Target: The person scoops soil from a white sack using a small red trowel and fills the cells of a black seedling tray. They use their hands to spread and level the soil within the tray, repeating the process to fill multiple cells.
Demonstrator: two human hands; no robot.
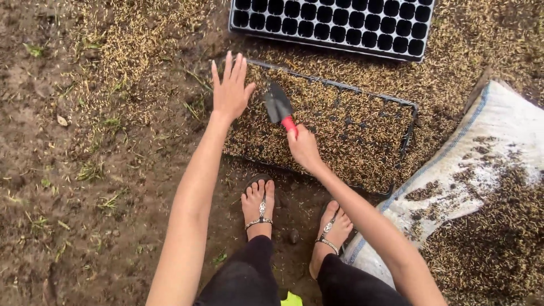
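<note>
A black seedling tray (406,126) lies on the ground in front of my feet, its cells covered with tan husks. My right hand (304,148) grips the red handle of a small trowel (277,103), whose dark blade rests on the husks near the tray's left end. My left hand (229,89) is flat with fingers spread, hovering at or pressing on the tray's left edge beside the blade. A second black tray (334,22) with bare cells lies beyond the first.
A white sack (498,130) spread on the ground at right carries a pile of dark husk mix (498,232). Husks are scattered over the muddy soil around the trays. My sandalled feet (260,207) stand just before the near tray.
</note>
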